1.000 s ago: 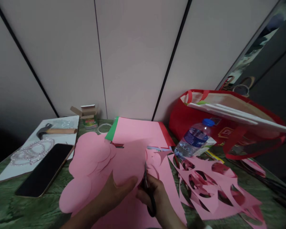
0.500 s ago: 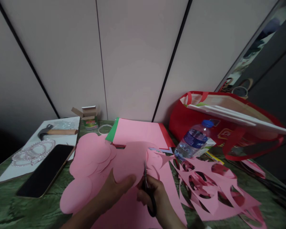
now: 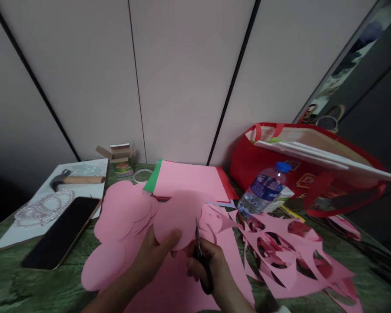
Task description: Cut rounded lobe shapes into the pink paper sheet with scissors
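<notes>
My left hand (image 3: 156,256) pinches the lower edge of a rounded piece of pink paper (image 3: 179,217), thumb on top. In my right hand (image 3: 211,265) are scissors (image 3: 200,254) with black handles, fingers through the loops. Their blades point away from me and lie against the paper's right edge. Several cut pink rounds (image 3: 124,208) overlap in a pile left of the left hand, and a single pink oval (image 3: 104,265) lies nearer. Under both hands is a large pink sheet (image 3: 172,287).
Pink offcuts (image 3: 299,256) heap up on the right beside a water bottle (image 3: 263,191) and a red bag (image 3: 247,148). At left lie a phone (image 3: 61,232), a hammer (image 3: 78,179) and a bead string (image 3: 45,208). Coloured sheets (image 3: 189,178) and a small box (image 3: 122,161) stand farther back.
The pink piece has turned slightly in my left hand, and more of its rounded lower edge shows. My left fingers have shifted a little. The scissors stay in nearly the same place.
</notes>
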Demonstrator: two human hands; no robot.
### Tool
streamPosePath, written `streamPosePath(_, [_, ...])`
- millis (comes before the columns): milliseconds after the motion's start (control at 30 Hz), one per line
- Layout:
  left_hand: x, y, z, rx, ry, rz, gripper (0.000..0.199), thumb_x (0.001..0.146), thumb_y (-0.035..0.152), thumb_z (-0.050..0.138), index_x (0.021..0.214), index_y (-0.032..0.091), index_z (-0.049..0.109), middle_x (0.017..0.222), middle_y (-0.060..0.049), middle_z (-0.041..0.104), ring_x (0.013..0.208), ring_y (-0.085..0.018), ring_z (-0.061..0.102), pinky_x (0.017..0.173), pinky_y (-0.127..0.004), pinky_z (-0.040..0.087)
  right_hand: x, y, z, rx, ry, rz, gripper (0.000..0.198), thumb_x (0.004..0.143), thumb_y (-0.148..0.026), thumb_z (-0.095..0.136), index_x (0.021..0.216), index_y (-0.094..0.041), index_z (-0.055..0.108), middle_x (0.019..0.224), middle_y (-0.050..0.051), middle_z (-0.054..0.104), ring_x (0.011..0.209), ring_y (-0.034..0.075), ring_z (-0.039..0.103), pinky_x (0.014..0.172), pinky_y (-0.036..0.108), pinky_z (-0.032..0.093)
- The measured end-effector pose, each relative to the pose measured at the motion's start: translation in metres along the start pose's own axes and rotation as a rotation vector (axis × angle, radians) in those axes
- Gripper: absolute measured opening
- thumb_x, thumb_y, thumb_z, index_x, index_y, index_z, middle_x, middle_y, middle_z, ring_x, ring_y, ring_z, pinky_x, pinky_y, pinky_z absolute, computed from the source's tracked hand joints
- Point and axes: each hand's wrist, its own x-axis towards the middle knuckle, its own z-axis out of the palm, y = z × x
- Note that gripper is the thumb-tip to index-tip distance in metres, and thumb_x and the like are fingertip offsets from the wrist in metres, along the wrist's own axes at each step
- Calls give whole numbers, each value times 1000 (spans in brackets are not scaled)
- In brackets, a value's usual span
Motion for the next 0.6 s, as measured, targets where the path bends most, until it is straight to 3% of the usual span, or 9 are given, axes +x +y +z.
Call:
streamPosePath(133, [-1,0,0,45,-77,-16,18,69,31,56,58,17,56,52,1,59,52,-15,55,51,-26,45,-1,4,1,25,-19,-22,9,55,-15,59,60,-15,51,42,-6,46,36,7,40,35,17,28])
streamPosePath(300, [-3,0,2,118,-5,-42,15,65,31,60,59,18,54,45,5,51,44,-12,49,46,-24,42,2,10,-2,7,-52,-43,16,56,-20,63,63,-15,50,46,-6,46,39,7,38,37,18,28])
streamPosePath(600, [-4,6,1,130,-83,-67,15,65,30,61,63,16,55,48,5,51,44,-10,46,45,-23,40,-1,-2,-7,-80,-97,-121,28,58,-31,68,62,-18,44,53,-6,39,47,8,32,43,19,29])
